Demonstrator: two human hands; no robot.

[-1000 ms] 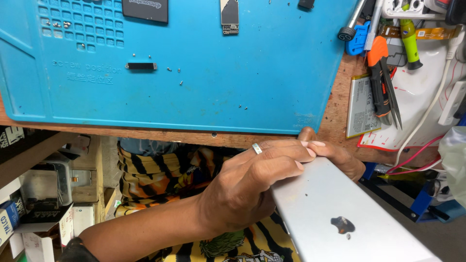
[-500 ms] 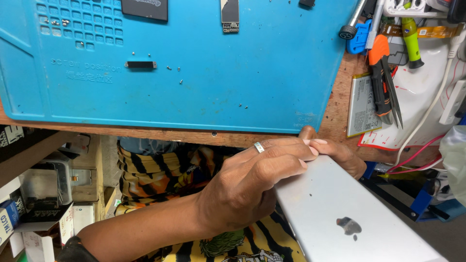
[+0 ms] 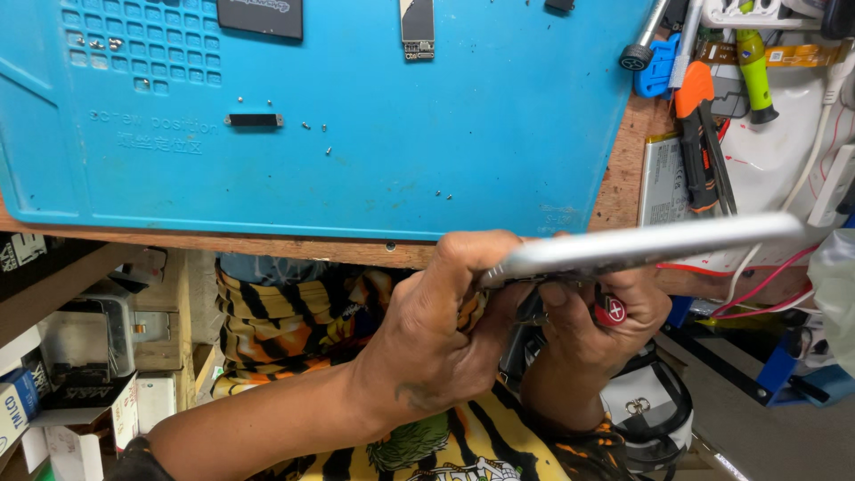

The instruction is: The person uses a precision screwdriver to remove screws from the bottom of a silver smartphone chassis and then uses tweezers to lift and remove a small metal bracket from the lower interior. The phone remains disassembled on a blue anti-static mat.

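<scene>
- Below the bench edge, head view: the silver tablet (image 3: 641,248), flat-backed to the camera half a second ago, now shows edge-on, pointing toward three o'clock.
- Left hand (image 3: 445,330) is clamped on its near end.
- Right hand (image 3: 592,330) grips beneath, holding a red-capped tool (image 3: 611,310).
- Blue repair mat (image 3: 356,134) lies at twelve o'clock.

Two hands, the left hand (image 3: 427,347) and right hand (image 3: 592,334), grip one silver tablet (image 3: 641,249) at centre right. One blue repair mat (image 3: 356,169) fills the upper frame. One green-handled screwdriver (image 3: 755,67) lies at the upper right.
</scene>
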